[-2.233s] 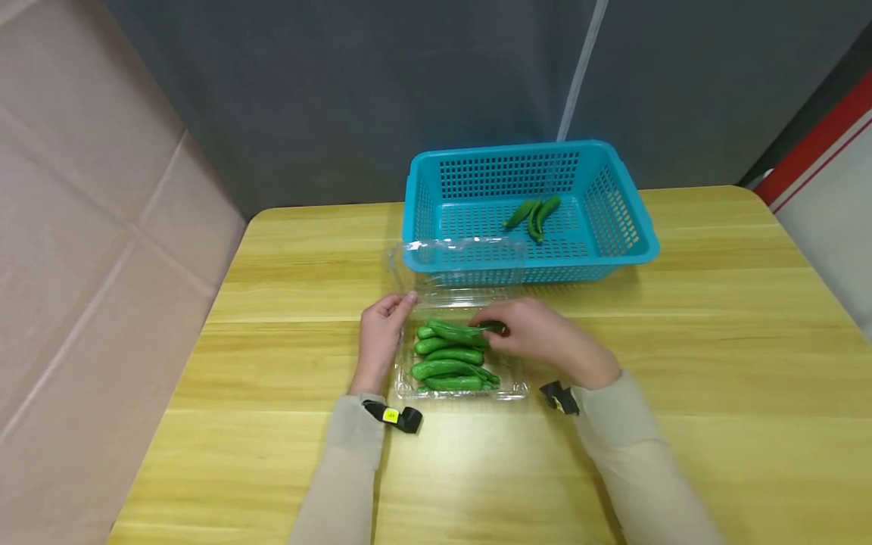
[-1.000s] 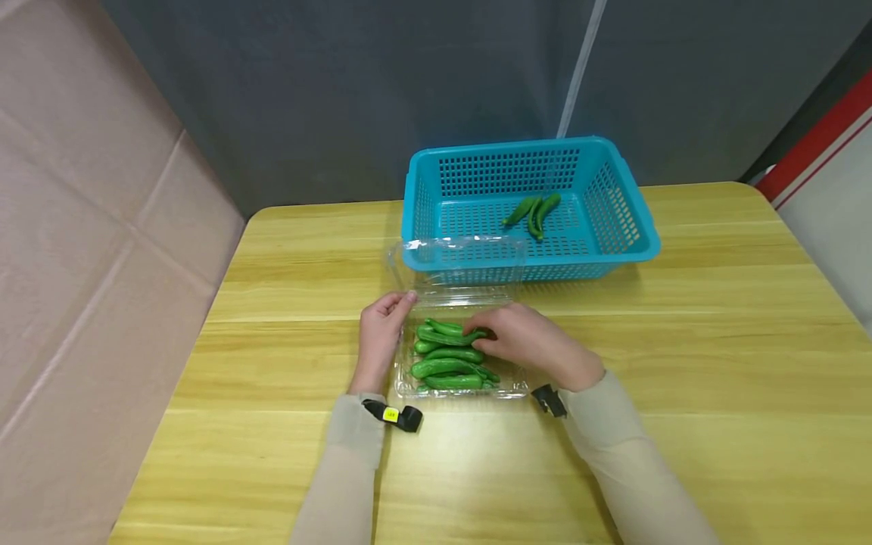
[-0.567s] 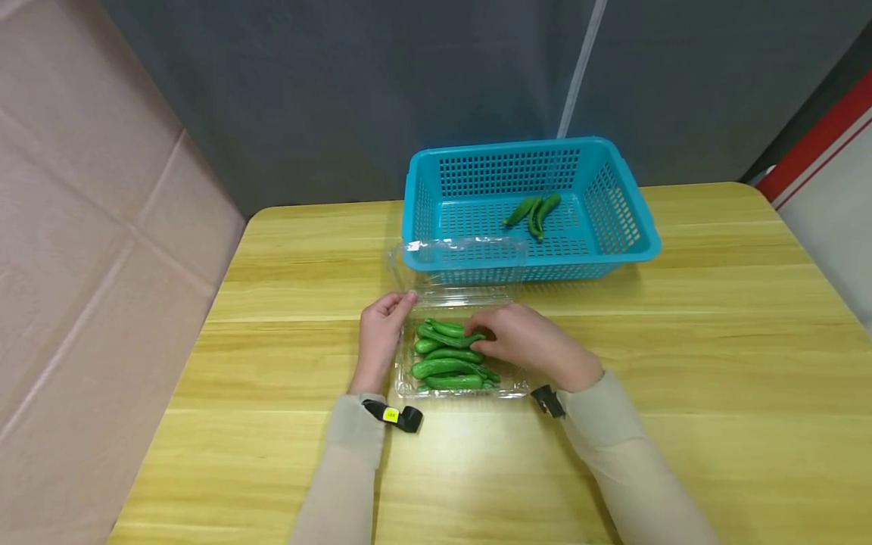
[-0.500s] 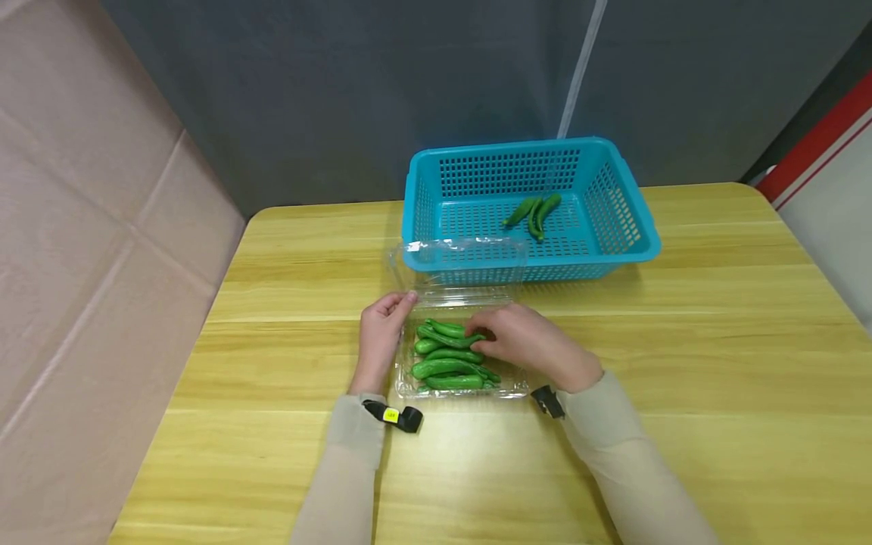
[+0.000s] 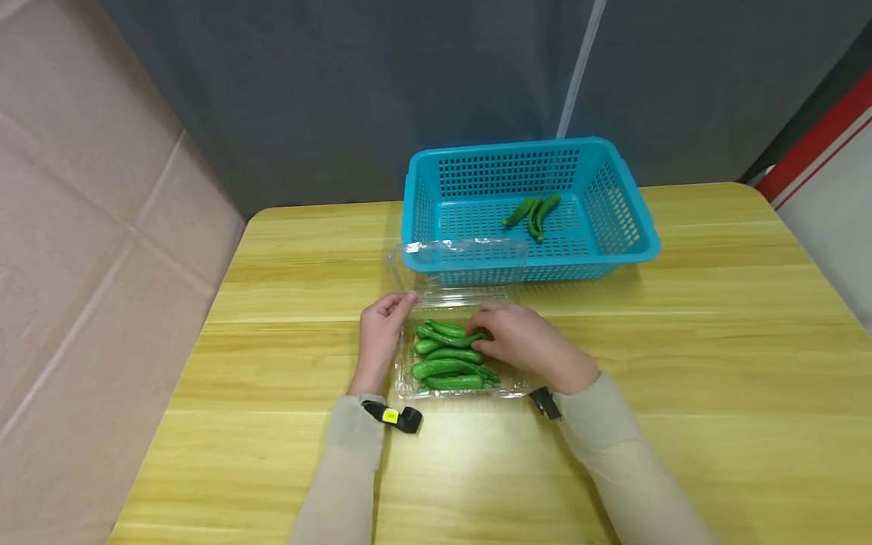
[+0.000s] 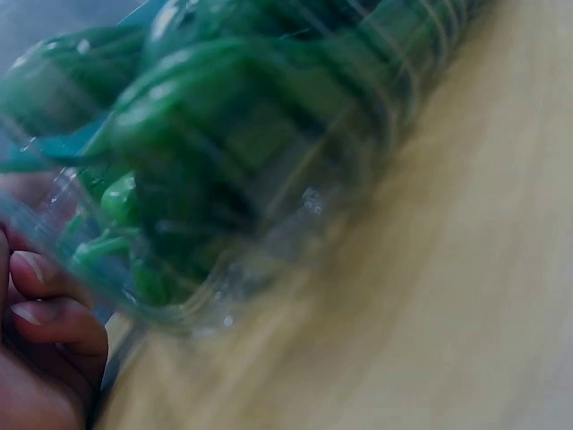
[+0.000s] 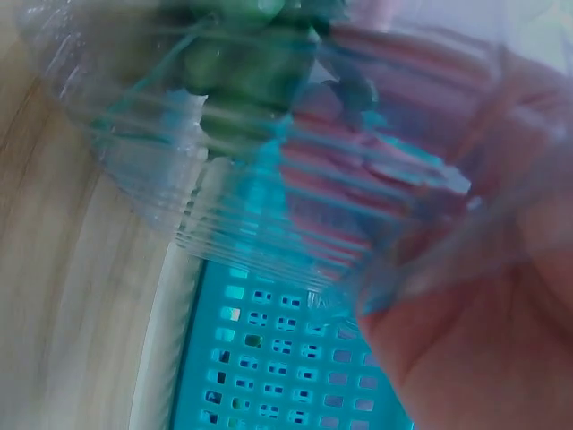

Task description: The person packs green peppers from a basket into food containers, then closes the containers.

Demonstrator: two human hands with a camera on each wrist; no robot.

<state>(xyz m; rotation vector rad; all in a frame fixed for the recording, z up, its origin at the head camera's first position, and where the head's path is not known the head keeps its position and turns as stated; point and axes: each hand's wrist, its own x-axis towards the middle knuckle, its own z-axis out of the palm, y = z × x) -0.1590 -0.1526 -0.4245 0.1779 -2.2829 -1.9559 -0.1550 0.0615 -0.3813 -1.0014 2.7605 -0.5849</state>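
Observation:
In the head view a clear plastic clamshell box (image 5: 515,382) stands on the table, its lid (image 5: 463,266) raised at the back. Several long green peppers (image 5: 446,369) lie crosswise in it, side by side. My left hand (image 5: 378,341) holds the box's back left corner between thumb and fingers; the left wrist view shows curled fingers (image 6: 58,318) at the clear wall. Reaching in from the right, my right hand (image 5: 527,342) pinches the right end of a green pepper (image 5: 443,337) near the back of the row. Its fingertips are partly hidden behind the hand.
A blue perforated basket (image 5: 627,250) stands behind the box, with three green peppers (image 5: 534,216) inside. The lid overlaps its front wall in this view. A dark grey partition (image 5: 327,113) rises behind the wooden table (image 5: 293,363), and a pale padded wall (image 5: 102,227) is at left.
My right hand has shifted slightly left with a pepper, which now lies among the others in the box. In the last half second it has barely moved. My left hand stays put.

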